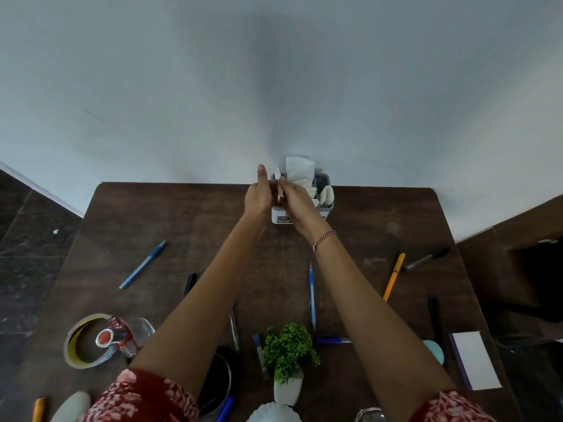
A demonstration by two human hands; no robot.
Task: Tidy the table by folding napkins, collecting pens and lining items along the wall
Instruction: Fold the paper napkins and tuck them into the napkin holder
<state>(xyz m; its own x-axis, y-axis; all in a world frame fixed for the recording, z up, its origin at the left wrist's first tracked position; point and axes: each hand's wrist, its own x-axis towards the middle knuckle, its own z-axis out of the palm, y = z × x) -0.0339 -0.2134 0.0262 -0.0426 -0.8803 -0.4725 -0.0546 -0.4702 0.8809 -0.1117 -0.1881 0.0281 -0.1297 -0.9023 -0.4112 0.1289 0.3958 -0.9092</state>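
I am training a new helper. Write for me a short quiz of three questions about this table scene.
1. True or false: the white holder stands against the wall.
2. Which one lies nearest to the left edge of the table? A) blue pen B) orange pen C) notepad
3. Which wrist wears the thread bracelet?

Key: 1 true; 2 A; 3 the right wrist.
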